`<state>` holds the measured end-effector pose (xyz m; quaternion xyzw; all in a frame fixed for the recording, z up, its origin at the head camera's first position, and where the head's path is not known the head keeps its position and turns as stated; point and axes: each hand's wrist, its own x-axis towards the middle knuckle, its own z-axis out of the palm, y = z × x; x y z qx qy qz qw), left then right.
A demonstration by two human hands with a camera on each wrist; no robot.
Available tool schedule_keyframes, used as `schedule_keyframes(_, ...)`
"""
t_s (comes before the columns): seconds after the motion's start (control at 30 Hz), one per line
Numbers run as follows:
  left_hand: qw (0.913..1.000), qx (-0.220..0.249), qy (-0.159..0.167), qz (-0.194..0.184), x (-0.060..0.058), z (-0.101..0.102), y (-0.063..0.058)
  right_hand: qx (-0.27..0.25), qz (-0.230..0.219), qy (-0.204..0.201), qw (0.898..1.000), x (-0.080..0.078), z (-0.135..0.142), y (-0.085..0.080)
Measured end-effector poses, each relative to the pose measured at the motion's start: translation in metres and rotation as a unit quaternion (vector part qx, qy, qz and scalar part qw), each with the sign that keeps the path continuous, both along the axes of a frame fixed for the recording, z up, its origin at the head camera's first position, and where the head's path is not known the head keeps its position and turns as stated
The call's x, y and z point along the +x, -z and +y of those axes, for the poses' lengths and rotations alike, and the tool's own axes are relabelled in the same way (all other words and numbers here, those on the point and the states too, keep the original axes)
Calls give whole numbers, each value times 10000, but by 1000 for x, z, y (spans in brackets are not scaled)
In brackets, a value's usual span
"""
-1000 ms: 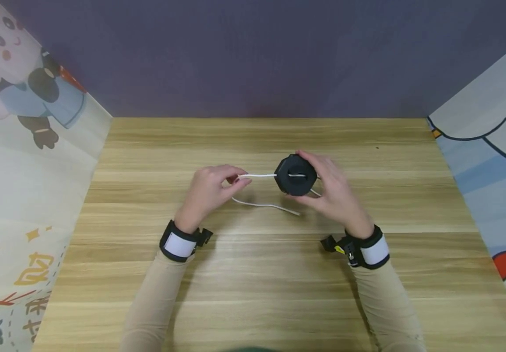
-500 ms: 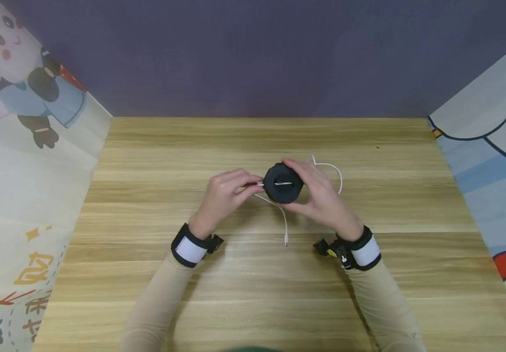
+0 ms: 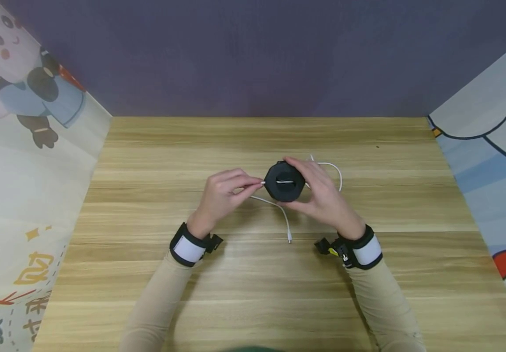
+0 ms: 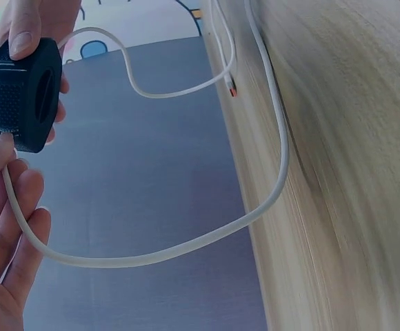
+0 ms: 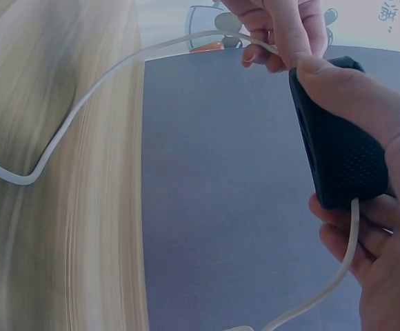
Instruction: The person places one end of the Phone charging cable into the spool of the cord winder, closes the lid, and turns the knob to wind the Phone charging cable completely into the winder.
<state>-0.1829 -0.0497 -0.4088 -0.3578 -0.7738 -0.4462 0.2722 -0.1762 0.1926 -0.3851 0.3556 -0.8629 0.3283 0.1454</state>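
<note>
My right hand (image 3: 323,198) holds a black octagonal cable winder (image 3: 285,193) by its edges, fingers at the far side and thumb at the near side. A short length of white cable crosses the slot in its middle. Right at the winder's left edge, my left hand (image 3: 228,190) pinches the white charging cable (image 4: 152,259) between thumb and forefinger. From there the cable loops down, its metal-tipped plug (image 3: 289,237) ending in front of the winder. Another stretch leaves the winder's right side, as the right wrist view shows, and is partly hidden behind my right hand.
Under both hands lies a wood-grain table (image 3: 253,283). A dark grey-purple panel (image 3: 262,58) rises along its back edge, with printed cartoon panels at left and right. Beyond my right hand, a cable loop (image 3: 336,171) curves over the table.
My left hand has moved right, up to the winder, and the cable stretched between them has shortened. The winder has shifted slightly left and nearer; the plug end has swung toward the front.
</note>
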Motion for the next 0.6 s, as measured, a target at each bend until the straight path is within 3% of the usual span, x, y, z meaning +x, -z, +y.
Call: schedule_keyframes(0.6, 9994, -10, -321, 107, -2, -8, -4, -350, 58, 60, 9994, -5, 13, -7)
